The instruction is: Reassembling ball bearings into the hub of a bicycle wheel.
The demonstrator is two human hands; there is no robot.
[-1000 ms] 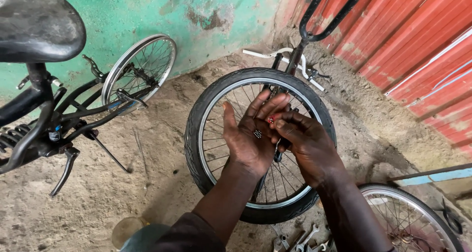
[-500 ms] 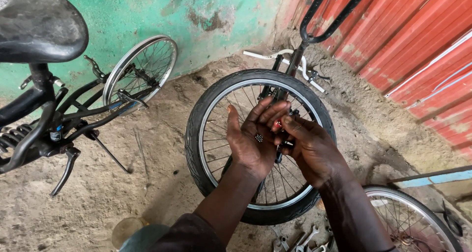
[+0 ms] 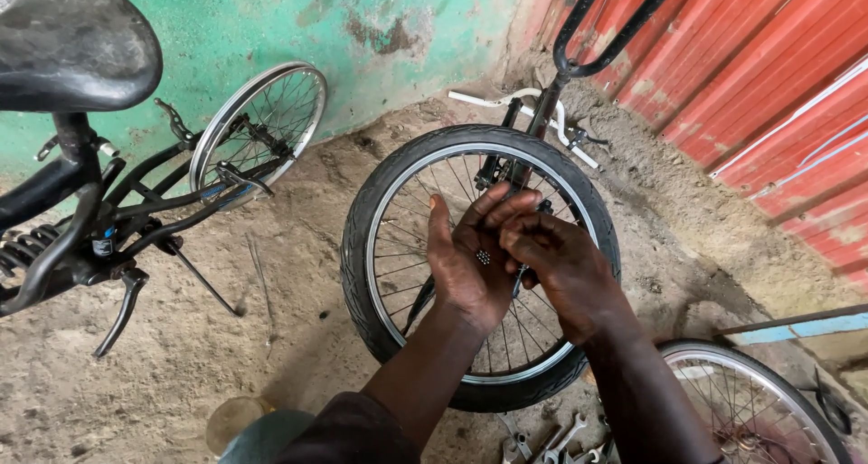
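The left hand [image 3: 470, 269] lies open and cupped, a cluster of small shiny steel bearing balls [image 3: 484, 257] resting in its palm. The right hand [image 3: 556, 265], its grip pinched nearly closed just right of them, appears empty; I cannot be sure. Behind both stands the black-tyred spoked bicycle wheel [image 3: 380, 247].

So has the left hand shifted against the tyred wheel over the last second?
Barely. The left hand stays open, palm up, over the spokes of the tyred wheel, small metal bits in the palm; its fingertips stay near the fork.
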